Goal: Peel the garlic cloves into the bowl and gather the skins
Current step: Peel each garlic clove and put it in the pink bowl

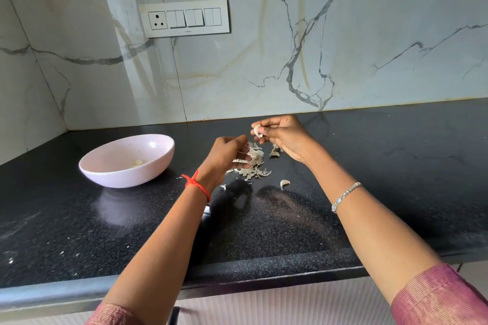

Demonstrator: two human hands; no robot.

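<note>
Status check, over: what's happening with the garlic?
Right hand pinches a garlic clove. Left hand beside it, above the skins pile; grip unclear. Peeled garlic in bowl. Nothing blocking.

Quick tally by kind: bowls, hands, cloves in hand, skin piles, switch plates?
pink bowl: 1
hands: 2, left hand, right hand
garlic clove in hand: 1
skin pile: 1
switch plate: 1
Total: 6
</note>
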